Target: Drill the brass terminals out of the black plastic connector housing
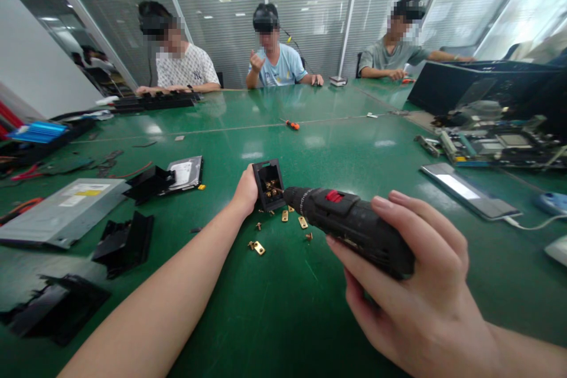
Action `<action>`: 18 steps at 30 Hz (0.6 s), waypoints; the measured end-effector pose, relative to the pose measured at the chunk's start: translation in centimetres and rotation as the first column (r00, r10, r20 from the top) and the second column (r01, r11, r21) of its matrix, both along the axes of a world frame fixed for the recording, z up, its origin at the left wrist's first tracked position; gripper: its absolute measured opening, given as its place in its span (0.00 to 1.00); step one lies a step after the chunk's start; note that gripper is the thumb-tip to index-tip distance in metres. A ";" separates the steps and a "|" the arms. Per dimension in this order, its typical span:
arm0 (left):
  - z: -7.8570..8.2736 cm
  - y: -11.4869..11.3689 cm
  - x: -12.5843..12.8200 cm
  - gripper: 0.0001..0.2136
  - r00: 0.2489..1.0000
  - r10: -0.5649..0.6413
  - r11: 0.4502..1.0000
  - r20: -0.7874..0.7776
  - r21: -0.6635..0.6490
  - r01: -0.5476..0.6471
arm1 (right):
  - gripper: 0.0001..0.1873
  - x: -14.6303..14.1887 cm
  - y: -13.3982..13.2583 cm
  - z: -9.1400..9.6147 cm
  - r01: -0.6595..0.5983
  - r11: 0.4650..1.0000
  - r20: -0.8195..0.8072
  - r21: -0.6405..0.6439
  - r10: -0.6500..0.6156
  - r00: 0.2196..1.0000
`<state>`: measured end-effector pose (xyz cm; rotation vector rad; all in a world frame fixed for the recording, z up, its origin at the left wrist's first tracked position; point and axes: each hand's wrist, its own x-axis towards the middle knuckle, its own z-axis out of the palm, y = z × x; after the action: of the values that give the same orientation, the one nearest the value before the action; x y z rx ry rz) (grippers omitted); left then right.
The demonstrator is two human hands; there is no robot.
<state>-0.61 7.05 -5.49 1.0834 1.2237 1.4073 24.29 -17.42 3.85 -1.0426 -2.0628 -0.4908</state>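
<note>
My right hand is wrapped round a black cordless drill with a red switch on top. The drill's nose points left into the open side of a black plastic housing, where brass-coloured fittings show. My left hand grips that housing from its left side, the fingers partly hidden behind it. On the green table just below lie several small brass plates and loose screws. Whether the drill's bit touches a screw inside, I cannot tell.
A grey metal drive box, a hard disk and black plastic parts lie left. An orange screwdriver lies ahead. Circuit boards and a phone with a cable are right. Three people sit across the table.
</note>
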 end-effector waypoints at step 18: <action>-0.4 0.1 -0.4 0.19 1.000 -0.009 1.000 -0.001 -0.009 0.009 | 0.10 -0.4 -1.2 -2.0 -0.193 0.966 0.001 0.170 0.196 0.981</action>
<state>-0.97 7.10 -5.94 1.0826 1.2235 1.3936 23.92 -18.67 1.87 -0.7333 -2.0438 -0.5437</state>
